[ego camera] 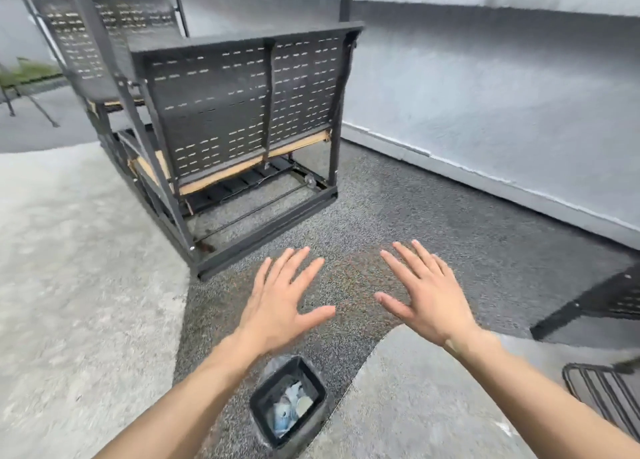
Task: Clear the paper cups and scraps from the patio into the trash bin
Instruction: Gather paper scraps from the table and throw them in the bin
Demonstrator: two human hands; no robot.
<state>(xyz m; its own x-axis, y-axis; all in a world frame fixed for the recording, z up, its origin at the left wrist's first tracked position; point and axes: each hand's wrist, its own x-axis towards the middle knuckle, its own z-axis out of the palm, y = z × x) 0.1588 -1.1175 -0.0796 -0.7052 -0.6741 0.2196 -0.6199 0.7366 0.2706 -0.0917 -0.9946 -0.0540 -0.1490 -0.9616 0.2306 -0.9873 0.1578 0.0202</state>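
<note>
Both forearms are reaching up from the bottom of the frame, the left hand (277, 306) and right hand (427, 297) hovering side by side at lower centre, palms down, fingers straight and spread, holding nothing. The black trash bin (258, 401) is standing on the dark pebbled floor (398, 216) at bottom centre, between the forearms, with pale paper scraps (294, 401) lying inside it. A black metal bench (242, 112) is filling the upper left.

no legible text, no labels, no brands, no numbers
</note>
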